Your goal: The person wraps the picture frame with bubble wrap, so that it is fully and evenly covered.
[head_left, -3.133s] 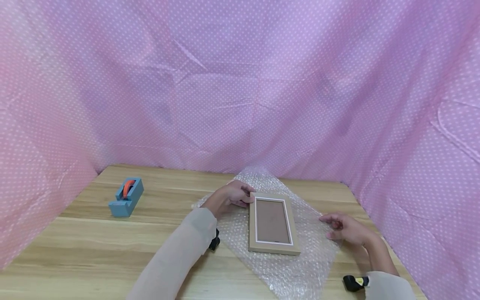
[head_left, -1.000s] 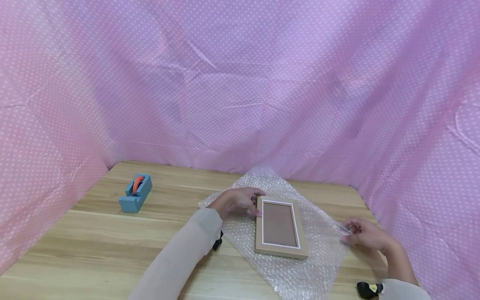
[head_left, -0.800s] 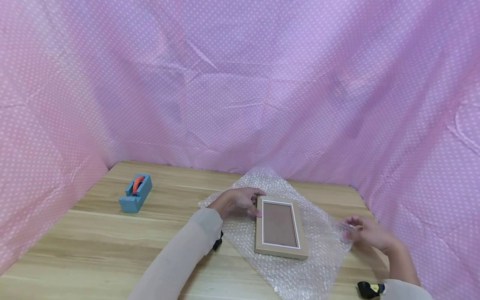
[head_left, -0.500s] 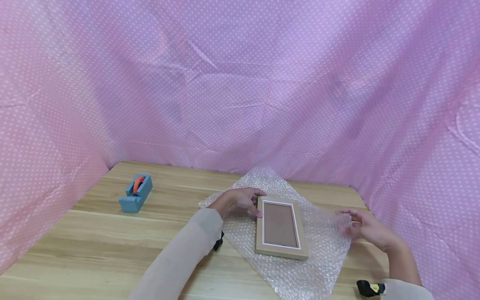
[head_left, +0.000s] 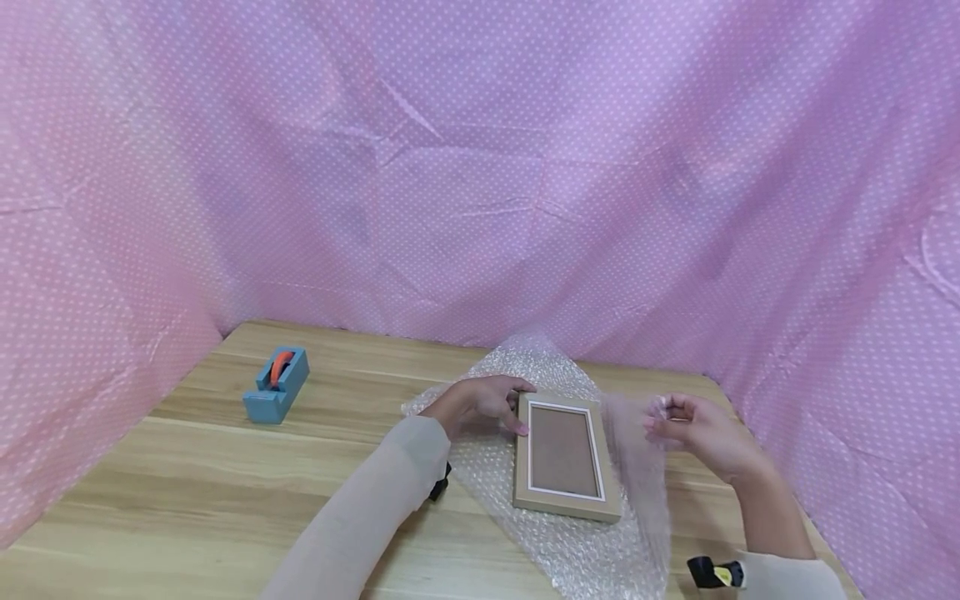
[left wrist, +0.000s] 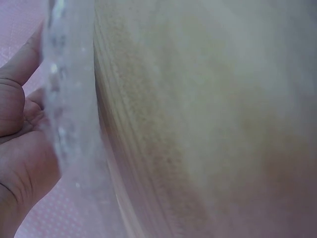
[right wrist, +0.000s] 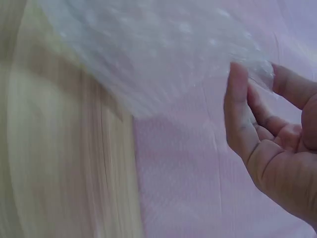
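A beige photo frame with a white inner border lies on a sheet of bubble wrap. My left hand grips the frame's upper left edge, thumb on its face. To the right of the frame, my right hand pinches a corner of the wrap and holds that side raised off the table. The right wrist view shows the wrap between thumb and fingers of the right hand. In the left wrist view, wrap partly covers the left hand, and the frame is not seen.
A blue tape dispenser with an orange roll stands at the back left of the wooden table. Pink dotted cloth hangs behind the table and at both sides.
My right hand has moved up and to the left, lifting the right side of the wrap toward the frame. My left hand stays at the frame's edge.
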A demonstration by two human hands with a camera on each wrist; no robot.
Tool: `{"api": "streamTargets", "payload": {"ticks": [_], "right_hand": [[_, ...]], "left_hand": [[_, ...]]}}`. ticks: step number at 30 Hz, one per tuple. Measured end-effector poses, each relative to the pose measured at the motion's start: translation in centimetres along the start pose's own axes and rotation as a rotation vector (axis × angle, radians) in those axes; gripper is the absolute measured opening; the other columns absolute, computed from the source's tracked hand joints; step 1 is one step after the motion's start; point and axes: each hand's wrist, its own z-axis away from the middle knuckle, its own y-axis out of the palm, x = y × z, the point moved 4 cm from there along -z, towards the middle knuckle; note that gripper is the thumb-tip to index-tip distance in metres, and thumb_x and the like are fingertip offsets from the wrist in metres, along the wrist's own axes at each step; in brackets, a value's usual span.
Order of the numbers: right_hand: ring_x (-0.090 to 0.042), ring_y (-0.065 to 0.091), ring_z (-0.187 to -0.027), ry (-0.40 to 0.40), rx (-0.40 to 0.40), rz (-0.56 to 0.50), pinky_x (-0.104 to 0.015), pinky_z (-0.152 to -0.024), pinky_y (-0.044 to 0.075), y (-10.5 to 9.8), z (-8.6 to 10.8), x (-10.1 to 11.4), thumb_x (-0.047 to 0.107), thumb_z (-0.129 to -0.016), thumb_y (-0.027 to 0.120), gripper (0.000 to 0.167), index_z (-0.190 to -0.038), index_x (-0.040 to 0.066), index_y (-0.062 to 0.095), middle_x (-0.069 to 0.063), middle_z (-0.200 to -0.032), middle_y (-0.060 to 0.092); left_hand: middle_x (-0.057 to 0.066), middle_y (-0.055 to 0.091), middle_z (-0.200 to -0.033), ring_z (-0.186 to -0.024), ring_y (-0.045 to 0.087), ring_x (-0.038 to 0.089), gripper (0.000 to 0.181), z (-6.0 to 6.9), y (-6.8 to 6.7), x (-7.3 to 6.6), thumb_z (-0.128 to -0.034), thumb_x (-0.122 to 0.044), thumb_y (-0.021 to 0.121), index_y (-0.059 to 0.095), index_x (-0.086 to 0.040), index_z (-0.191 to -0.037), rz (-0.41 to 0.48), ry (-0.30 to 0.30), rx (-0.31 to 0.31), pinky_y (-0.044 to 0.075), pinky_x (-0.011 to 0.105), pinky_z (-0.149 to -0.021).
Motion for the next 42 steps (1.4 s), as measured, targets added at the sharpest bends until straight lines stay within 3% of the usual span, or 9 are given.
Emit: {"api": "streamTargets", "payload": {"ticks": [10, 15, 21, 25, 32, 39, 42], "right_hand": [[-0.022, 0.068, -0.086, -0.036, 0.100, -0.021, -0.038, -0.076, 0.062, 5.7, -3.1, 2.7, 0.001, -0.093, 0.069, 0.024, -0.109, -0.011, 0.057, -0.016, -0.098, 0.066], [-0.026, 0.069, -0.081, -0.077, 0.167, 0.038, -0.041, -0.073, 0.063, 8.2, -4.6, 3.3, -0.002, -0.093, 0.068, 0.015, -0.103, -0.009, 0.060, -0.016, -0.093, 0.067], [-0.021, 0.067, -0.075, -0.134, 0.200, 0.165, -0.038, -0.068, 0.062, 10.4, -6.2, 3.3, -0.005, -0.090, 0.069, 0.008, -0.093, -0.004, 0.062, -0.012, -0.085, 0.068], [-0.019, 0.066, -0.072, -0.122, 0.238, 0.208, -0.039, -0.066, 0.062, 11.8, -6.8, 2.9, -0.007, -0.088, 0.068, 0.008, -0.091, -0.003, 0.062, -0.010, -0.080, 0.068], [-0.019, 0.067, -0.070, -0.073, 0.254, 0.191, -0.038, -0.065, 0.063, 13.3, -7.2, 1.8, -0.009, -0.090, 0.068, 0.006, -0.091, -0.007, 0.062, -0.010, -0.081, 0.065], [-0.020, 0.069, -0.072, -0.110, 0.326, 0.259, -0.036, -0.066, 0.063, 13.8, -7.4, 2.1, -0.004, -0.091, 0.070, 0.005, -0.091, -0.008, 0.069, -0.010, -0.081, 0.068], [-0.019, 0.070, -0.074, -0.138, 0.365, 0.299, -0.032, -0.066, 0.062, 13.8, -7.3, 2.2, -0.002, -0.092, 0.070, 0.006, -0.094, -0.007, 0.072, -0.010, -0.084, 0.070]], "left_hand": [[0.002, 0.070, -0.118, -0.116, 0.063, 0.021, 0.081, -0.2, 0.0, 0.0, -0.0770, -0.006, 0.089, 0.049, -0.009, -0.148, -0.055, 0.008, -0.005, 0.040, 0.043, -0.114], [0.002, 0.068, -0.119, -0.119, 0.060, 0.023, 0.082, -0.1, 0.0, -0.2, -0.0768, -0.007, 0.089, 0.049, -0.008, -0.148, -0.091, 0.014, -0.018, 0.038, 0.044, -0.116], [0.006, 0.066, -0.125, -0.122, 0.057, 0.026, 0.082, 0.0, 0.0, -0.2, -0.0775, -0.009, 0.089, 0.048, -0.008, -0.149, -0.106, 0.011, -0.034, 0.037, 0.046, -0.116], [0.007, 0.064, -0.127, -0.123, 0.056, 0.025, 0.083, 0.1, 0.0, -0.3, -0.0768, -0.011, 0.090, 0.049, -0.010, -0.149, -0.125, 0.002, -0.056, 0.037, 0.046, -0.115], [0.001, 0.066, -0.116, -0.111, 0.058, 0.017, 0.081, -0.3, 0.0, -0.1, -0.0760, -0.011, 0.091, 0.052, -0.010, -0.146, -0.147, 0.004, -0.061, 0.041, 0.042, -0.111], [0.001, 0.067, -0.106, -0.101, 0.058, 0.014, 0.080, 0.0, -0.3, -0.3, -0.0768, -0.013, 0.091, 0.052, -0.011, -0.146, -0.190, 0.009, -0.051, 0.041, 0.038, -0.107], [0.003, 0.067, -0.110, -0.104, 0.057, 0.015, 0.081, 0.3, -0.4, -0.3, -0.0787, -0.013, 0.089, 0.050, -0.012, -0.149, -0.167, 0.012, -0.011, 0.040, 0.039, -0.108]]}}
